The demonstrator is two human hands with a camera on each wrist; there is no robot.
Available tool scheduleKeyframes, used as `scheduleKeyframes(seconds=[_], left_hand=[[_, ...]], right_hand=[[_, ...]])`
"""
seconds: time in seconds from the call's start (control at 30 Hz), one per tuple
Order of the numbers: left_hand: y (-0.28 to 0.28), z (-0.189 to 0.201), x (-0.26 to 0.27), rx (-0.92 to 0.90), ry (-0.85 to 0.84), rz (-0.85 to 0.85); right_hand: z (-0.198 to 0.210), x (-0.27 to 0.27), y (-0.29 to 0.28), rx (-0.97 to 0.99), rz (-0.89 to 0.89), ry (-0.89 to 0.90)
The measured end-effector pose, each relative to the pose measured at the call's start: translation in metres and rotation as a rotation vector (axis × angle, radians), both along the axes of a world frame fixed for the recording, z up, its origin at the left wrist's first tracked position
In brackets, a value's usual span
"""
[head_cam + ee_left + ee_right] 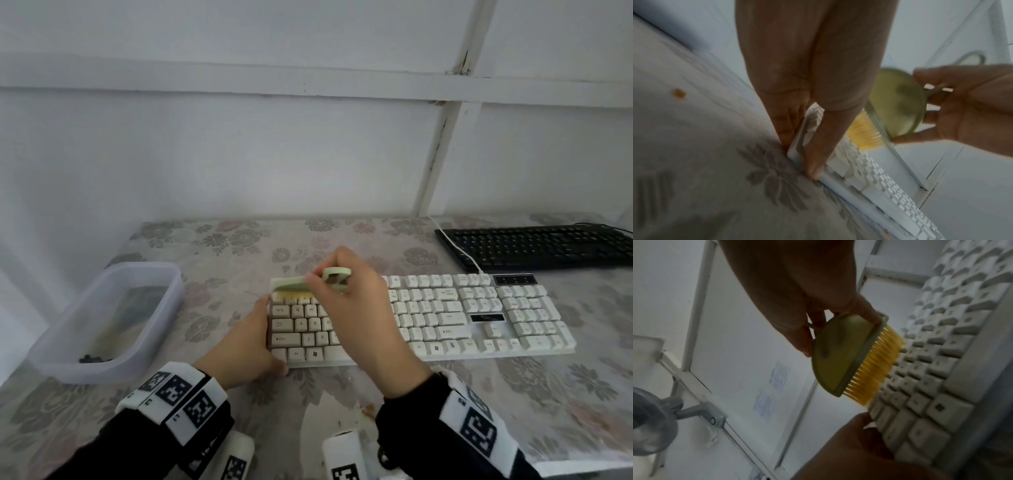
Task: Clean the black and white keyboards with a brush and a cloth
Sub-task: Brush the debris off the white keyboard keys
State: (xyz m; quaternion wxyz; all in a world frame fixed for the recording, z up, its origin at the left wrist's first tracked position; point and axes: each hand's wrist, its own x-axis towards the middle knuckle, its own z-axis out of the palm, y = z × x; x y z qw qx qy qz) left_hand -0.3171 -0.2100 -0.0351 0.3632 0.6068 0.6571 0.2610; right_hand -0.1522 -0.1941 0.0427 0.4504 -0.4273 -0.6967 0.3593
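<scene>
The white keyboard lies across the middle of the flowered table. My right hand grips a pale green brush with yellow bristles, which rest on the top key row at the keyboard's left end. My left hand holds that left end: the fingers lie straight along the side edge and the thumb presses across the front corner. The black keyboard sits at the back right, behind the white one. No cloth is visible.
A translucent plastic tub with something dark inside stands at the left of the table. A white cable runs from the white keyboard past the black one. A white wall with framing rises behind the table.
</scene>
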Motion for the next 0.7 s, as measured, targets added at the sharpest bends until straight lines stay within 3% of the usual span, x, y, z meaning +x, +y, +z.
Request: scheduleKeyframes(seconds=[0.1,0.37,0.53,0.7], left_hand=[[0.001,-0.001,-0.002,0.011,0.007,-0.017],[0.001,-0.003,-0.003,0.0,-0.011,-0.037],[0.0,-0.002,-0.003,-0.02,-0.03,-0.029],[-0.001,-0.001,-0.004,-0.032,-0.035,-0.035]], right_hand=[[-0.005,0.019,0.009,-0.026,-0.049,0.007],[0.003,0.096,0.031,0.126,-0.309,-0.221],[0.017,0.114,0.034,0.105,-0.277,-0.062],[0.004,0.12,0.034,0.042,-0.198,-0.006]])
